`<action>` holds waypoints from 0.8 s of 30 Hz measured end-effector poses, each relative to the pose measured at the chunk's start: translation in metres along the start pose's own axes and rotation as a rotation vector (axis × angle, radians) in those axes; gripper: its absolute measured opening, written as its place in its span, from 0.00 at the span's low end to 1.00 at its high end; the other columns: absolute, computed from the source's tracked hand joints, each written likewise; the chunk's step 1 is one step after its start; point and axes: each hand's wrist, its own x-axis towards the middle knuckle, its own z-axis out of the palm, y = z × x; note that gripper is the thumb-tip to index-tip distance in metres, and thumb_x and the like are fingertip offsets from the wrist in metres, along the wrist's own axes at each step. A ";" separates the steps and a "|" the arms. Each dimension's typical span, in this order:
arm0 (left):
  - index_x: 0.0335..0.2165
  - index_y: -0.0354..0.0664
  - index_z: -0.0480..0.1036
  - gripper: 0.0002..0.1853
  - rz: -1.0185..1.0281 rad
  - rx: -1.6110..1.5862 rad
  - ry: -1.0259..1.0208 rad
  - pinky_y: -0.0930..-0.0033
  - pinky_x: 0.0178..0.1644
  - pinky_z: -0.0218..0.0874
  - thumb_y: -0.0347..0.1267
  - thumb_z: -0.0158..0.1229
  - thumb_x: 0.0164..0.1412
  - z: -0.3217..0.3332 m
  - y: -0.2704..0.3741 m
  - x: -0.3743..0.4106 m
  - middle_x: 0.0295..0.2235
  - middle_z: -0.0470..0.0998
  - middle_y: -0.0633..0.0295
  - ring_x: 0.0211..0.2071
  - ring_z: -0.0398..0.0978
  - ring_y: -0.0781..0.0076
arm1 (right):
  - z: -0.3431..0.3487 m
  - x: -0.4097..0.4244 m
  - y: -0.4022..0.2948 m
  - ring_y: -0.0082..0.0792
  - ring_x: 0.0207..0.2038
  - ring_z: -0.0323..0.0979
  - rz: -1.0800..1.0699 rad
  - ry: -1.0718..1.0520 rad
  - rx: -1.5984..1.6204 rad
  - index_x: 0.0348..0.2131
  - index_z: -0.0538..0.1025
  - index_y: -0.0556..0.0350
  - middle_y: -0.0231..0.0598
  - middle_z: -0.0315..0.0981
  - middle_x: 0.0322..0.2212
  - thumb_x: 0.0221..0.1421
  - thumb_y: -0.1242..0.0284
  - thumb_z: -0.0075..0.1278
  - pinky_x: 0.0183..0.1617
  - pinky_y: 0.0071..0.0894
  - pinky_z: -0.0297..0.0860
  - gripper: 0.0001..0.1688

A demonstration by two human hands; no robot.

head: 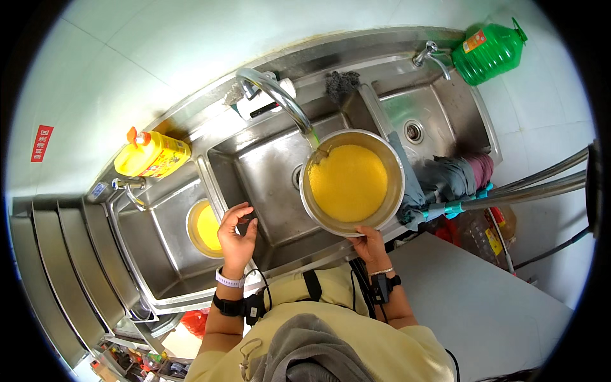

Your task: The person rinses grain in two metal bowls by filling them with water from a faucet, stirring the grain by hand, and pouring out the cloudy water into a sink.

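My right hand (pixel 370 244) grips the near rim of a round metal bowl (pixel 399 193). Yellow grain (pixel 351 184) fills its lower part, and the grain looks wet near the left rim. The bowl is over the right part of the middle sink (pixel 260 157). Above its upper left rim ends the spout of a curved chrome faucet (pixel 291 102), with a stream at its mouth. My left hand (pixel 237 236) is raised with fingers apart, holding nothing, over the divider of the left sink (pixel 138 238). In that sink stands a smaller metal bowl (pixel 193 234) with yellow contents.
A yellow detergent bottle (pixel 155 155) stands behind the left sink. A dark scrubber (pixel 342 84) lies on the back ledge. On the right are another sink (pixel 420 112), a green plastic jug (pixel 491 52), and grey cloth (pixel 446 179) with metal tubes (pixel 525 192). Metal shelving (pixel 67 267) is at left.
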 end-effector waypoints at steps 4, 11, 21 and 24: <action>0.36 0.39 0.74 0.17 0.005 -0.002 -0.022 0.74 0.37 0.66 0.15 0.59 0.44 0.003 0.002 -0.001 0.40 0.75 0.55 0.37 0.74 0.69 | -0.013 0.000 0.002 0.44 0.42 0.73 0.012 0.024 -0.003 0.45 0.67 0.69 0.49 0.70 0.42 0.51 0.83 0.47 0.44 0.42 0.76 0.19; 0.36 0.39 0.74 0.17 -0.015 -0.018 -0.034 0.74 0.36 0.66 0.15 0.59 0.44 0.003 0.000 -0.003 0.41 0.75 0.55 0.37 0.74 0.70 | 0.000 0.004 0.007 0.45 0.42 0.73 -0.019 0.039 -0.007 0.45 0.67 0.70 0.50 0.70 0.43 0.51 0.84 0.46 0.45 0.43 0.76 0.19; 0.36 0.39 0.74 0.17 -0.023 -0.034 -0.018 0.75 0.36 0.65 0.15 0.58 0.45 -0.003 -0.006 -0.007 0.41 0.74 0.55 0.36 0.73 0.71 | 0.032 0.023 0.006 0.42 0.37 0.76 -0.071 0.027 0.073 0.40 0.68 0.72 0.49 0.72 0.38 0.49 0.84 0.46 0.40 0.35 0.78 0.15; 0.36 0.39 0.74 0.17 -0.021 -0.046 -0.016 0.75 0.36 0.65 0.15 0.58 0.45 -0.003 -0.007 -0.005 0.41 0.75 0.55 0.36 0.73 0.71 | 0.026 0.026 0.002 0.43 0.38 0.75 -0.081 0.015 0.088 0.44 0.66 0.73 0.51 0.71 0.40 0.49 0.84 0.45 0.40 0.36 0.78 0.19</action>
